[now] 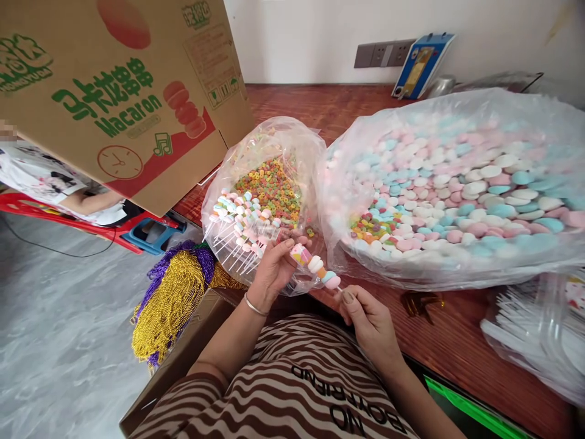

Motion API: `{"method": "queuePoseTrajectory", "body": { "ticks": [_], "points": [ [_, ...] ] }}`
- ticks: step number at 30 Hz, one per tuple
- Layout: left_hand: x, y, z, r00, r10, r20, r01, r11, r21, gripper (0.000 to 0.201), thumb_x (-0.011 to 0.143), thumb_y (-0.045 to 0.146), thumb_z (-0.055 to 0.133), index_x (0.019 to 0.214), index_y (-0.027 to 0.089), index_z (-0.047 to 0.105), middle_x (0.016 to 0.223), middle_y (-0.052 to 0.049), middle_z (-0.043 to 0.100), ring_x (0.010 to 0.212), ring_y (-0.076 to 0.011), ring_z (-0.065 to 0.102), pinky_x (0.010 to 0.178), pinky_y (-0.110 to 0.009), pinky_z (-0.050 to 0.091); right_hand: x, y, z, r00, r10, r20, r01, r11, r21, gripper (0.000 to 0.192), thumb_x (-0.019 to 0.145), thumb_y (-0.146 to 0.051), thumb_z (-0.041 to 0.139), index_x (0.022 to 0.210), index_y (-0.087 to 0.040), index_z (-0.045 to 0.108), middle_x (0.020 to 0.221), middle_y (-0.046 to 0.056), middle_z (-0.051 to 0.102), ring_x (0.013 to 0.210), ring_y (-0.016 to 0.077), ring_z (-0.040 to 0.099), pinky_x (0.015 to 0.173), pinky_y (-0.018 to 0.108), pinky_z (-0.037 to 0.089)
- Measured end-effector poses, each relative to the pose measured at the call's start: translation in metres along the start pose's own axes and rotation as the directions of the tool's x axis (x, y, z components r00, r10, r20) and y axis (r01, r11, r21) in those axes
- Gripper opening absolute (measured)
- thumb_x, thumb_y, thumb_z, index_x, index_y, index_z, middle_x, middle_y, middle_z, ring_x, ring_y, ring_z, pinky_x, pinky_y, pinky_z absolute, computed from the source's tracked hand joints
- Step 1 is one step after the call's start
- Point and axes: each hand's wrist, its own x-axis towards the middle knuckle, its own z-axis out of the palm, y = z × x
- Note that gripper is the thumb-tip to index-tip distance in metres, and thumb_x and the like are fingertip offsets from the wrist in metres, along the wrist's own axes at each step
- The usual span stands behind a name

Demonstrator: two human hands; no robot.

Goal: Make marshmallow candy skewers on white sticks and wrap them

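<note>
Between two hands, a candy skewer spans the gap. Left hand pinches its top; right hand grips the stick below.

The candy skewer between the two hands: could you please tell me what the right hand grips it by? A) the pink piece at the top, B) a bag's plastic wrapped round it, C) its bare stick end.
C: the right hand pinches the thin stick just below the lowest sweet of the candy skewer, while the left hand holds the upper pieces.
</note>
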Motion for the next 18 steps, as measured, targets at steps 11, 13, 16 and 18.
{"method": "queuePoseTrajectory", "body": {
  "ticks": [11,13,16,18],
  "points": [
    [0.002,-0.016,0.029,0.995,-0.059,-0.078,0.043,0.982,-0.183,0.031,0.08,0.029,0.085,0.074,0.017,0.057,0.07,0.005,0.048,0.058,-0.0046,0.046,0.065,-0.02,0.051,-0.001,0.013,0.004,0.877,-0.477,-0.055,0.402,0.793,-0.458,0.01,0.098,-0.016,0.057,0.1,-0.021,0.066,0.08,0.003,0.069,0.07,0.0164,0.063,0.067,0.03,0.05],
    [0.003,-0.018,0.031,0.987,-0.107,-0.119,0.082,0.977,-0.198,0.033,0.082,0.033,0.084,0.072,0.017,0.056,0.068,0.005,0.048,0.058,-0.005,0.047,0.065,-0.02,0.052,0.0,0.018,0.001,0.781,-0.624,0.006,0.496,0.615,-0.613,0.016,0.094,-0.011,0.061,0.105,-0.022,0.066,0.08,0.004,0.072,0.071,0.0176,0.064,0.077,0.036,0.052],
    [0.002,-0.02,0.032,0.984,-0.148,-0.102,0.13,0.978,-0.163,0.038,0.083,0.042,0.082,0.07,0.018,0.055,0.067,0.004,0.047,0.059,-0.0066,0.048,0.066,-0.021,0.052,0.002,0.018,-0.001,0.788,-0.615,0.022,0.484,0.598,-0.639,0.012,0.094,-0.014,0.062,0.099,-0.022,0.067,0.076,0.003,0.072,0.067,0.0173,0.063,0.078,0.038,0.052],
    [0.001,-0.021,0.032,0.988,-0.146,-0.054,0.136,0.979,-0.151,0.041,0.084,0.045,0.08,0.069,0.019,0.053,0.066,0.005,0.044,0.057,-0.0067,0.044,0.065,-0.022,0.051,0.002,0.013,-0.002,0.894,-0.446,-0.041,0.368,0.784,-0.5,0.012,0.098,-0.023,0.058,0.09,-0.022,0.066,0.069,0.002,0.067,0.061,0.0157,0.059,0.067,0.033,0.05]
  ]
}}
